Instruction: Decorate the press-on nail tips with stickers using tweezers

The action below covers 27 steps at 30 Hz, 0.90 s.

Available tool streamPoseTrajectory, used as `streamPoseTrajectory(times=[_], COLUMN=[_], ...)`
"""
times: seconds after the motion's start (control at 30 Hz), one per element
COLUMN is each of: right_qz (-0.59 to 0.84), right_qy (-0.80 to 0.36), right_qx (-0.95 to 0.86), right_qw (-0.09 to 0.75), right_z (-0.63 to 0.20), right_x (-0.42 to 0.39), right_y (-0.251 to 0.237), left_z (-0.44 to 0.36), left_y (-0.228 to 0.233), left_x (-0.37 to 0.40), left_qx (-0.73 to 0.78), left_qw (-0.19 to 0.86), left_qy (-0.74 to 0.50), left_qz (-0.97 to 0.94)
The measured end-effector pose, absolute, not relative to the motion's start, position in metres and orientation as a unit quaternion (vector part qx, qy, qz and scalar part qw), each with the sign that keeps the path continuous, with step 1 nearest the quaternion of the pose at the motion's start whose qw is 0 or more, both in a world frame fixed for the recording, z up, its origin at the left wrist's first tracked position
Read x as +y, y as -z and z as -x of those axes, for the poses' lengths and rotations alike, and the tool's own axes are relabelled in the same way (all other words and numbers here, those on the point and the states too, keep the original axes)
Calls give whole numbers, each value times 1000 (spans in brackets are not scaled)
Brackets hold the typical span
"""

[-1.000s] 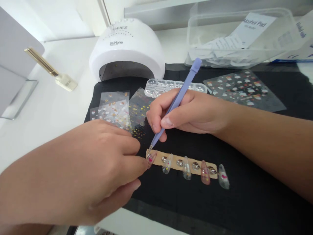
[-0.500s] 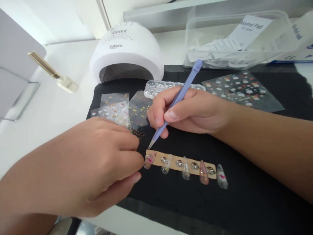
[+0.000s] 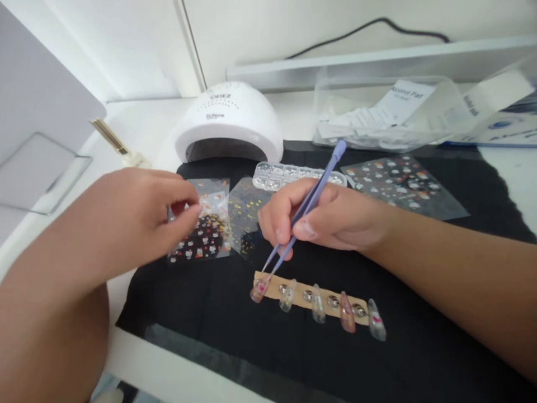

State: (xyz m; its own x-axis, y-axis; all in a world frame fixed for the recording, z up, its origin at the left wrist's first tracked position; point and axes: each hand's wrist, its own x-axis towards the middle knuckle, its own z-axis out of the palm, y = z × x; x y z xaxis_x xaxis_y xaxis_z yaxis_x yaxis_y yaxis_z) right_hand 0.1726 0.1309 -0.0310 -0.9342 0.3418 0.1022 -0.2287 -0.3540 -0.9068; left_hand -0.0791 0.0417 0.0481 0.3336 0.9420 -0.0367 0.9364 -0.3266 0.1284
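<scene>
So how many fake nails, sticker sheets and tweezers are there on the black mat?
Fake nails on the tan strip: 5
Sticker sheets: 3
Tweezers, in the right hand: 1
Total: 9

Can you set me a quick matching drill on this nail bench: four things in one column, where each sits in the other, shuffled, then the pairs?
Things:
1. purple tweezers
2. nail lamp
3. card strip of nail tips
4. rhinestone tray

Places:
A. on the white counter, behind the black mat
B. pinched in the right hand
C. on the mat, between the lamp and the right hand
D. on the mat, nearest the camera, under the tweezer tips

Pairs: 1-B, 2-A, 3-D, 4-C
</scene>
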Motion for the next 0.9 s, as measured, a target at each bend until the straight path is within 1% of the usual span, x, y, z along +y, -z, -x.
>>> streamPoseTrajectory(times=[0.03, 0.1, 0.17, 0.3, 0.43, 0.6, 0.73, 0.9], right_qz=[51, 48, 46, 43, 42, 74, 110, 125], right_qy=[-814, -798, -777, -717, -647, -582, -549, -546], right_qx=[-550, -571, -598, -664, -723, -760, -764, -739], right_qw=[179, 187, 193, 208, 238, 280, 321, 374], right_z=[-173, -174, -175, -181, -195, -227, -251, -265], right_x=[131, 132, 133, 133, 124, 101, 85, 79], right_y=[31, 30, 25, 5, -19, -31, -27, -12], left_z=[84, 91, 91, 84, 80, 79, 70, 59], left_y=[-48, -48, -47, -43, -35, -33, -30, -19], left_x=[45, 51, 55, 57, 57, 55, 55, 65], left_qx=[631, 666, 668, 634, 629, 622, 603, 531], left_qw=[33, 29, 58, 134, 140, 133, 124, 168], left_qy=[-5, 40, 81, 122, 156, 139, 82, 54], left_qz=[-775, -744, -737, -751, -748, -759, -784, -829])
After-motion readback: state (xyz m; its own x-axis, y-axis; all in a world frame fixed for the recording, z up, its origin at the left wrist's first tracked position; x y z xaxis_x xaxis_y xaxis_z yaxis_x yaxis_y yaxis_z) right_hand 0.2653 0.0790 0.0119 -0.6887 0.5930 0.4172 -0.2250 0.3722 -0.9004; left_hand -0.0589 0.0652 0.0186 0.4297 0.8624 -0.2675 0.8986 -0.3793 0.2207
